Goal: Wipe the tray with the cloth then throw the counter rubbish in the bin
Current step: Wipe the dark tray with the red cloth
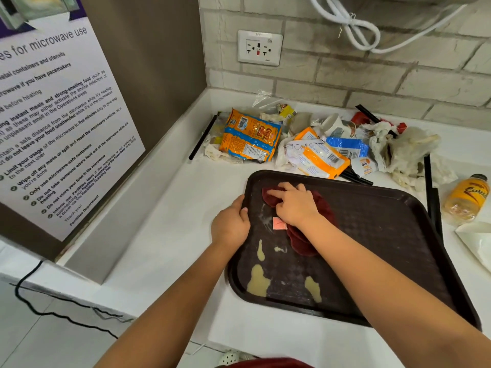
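Our right hand [293,205] presses spread fingers [273,193] on the maroon cloth [322,205]; left hand [230,224] fingers curl over the textured tray [385,221] rim.

Setting: you stand in a shared workplace pantry, not a home kitchen. Evidence: on the left hangs a printed notice [53,123] headed for microwave use, listing rules and signed "Facilities Department". Far wall is pale brick tile [372,75] with a double power socket [259,47] and a looped white cable [353,25] to the right. White counter [172,208] carries a dark cafeteria-style tray [398,235], with snack wrappers [251,136] and crumpled tissue [406,150] heaped on the far side.
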Action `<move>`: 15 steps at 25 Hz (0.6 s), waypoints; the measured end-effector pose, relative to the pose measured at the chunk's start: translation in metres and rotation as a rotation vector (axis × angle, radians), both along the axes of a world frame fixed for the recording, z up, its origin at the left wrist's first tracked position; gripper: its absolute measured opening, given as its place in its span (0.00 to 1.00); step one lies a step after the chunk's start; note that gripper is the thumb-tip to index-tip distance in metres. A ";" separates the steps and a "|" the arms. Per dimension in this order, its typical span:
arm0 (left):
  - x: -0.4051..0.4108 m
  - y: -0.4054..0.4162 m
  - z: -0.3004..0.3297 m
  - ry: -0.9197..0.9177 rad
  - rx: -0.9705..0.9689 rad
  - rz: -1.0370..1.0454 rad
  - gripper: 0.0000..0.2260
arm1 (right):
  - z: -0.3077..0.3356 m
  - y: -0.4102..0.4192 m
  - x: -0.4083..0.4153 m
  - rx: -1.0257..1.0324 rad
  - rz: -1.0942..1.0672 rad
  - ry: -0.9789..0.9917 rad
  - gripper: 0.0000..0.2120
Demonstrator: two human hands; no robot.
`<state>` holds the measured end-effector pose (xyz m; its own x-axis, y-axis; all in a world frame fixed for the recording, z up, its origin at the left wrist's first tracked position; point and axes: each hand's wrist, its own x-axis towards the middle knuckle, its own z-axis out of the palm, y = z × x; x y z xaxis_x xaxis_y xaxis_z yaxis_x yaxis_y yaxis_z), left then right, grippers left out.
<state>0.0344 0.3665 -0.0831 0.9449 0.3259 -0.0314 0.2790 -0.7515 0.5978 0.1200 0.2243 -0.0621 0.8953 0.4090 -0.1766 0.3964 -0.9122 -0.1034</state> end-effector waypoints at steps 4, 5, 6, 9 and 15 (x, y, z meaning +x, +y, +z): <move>-0.001 -0.003 0.002 -0.026 0.010 0.028 0.19 | 0.005 0.000 -0.022 0.037 0.189 0.019 0.24; -0.003 -0.004 0.002 -0.028 0.009 0.027 0.19 | 0.005 -0.004 -0.029 0.061 0.250 0.027 0.23; -0.003 -0.004 0.002 -0.027 0.008 0.030 0.19 | 0.005 -0.010 -0.035 0.090 0.308 0.048 0.23; -0.002 0.001 0.006 -0.019 0.001 0.055 0.19 | 0.008 -0.036 -0.035 0.147 0.383 0.086 0.21; -0.001 -0.012 0.005 -0.016 -0.025 0.071 0.18 | 0.002 -0.065 -0.014 0.030 -0.055 -0.054 0.23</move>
<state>0.0337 0.3542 -0.0777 0.9198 0.3916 -0.0257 0.3219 -0.7152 0.6204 0.1059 0.1598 -0.0603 0.9244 0.3633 -0.1160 0.3515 -0.9297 -0.1104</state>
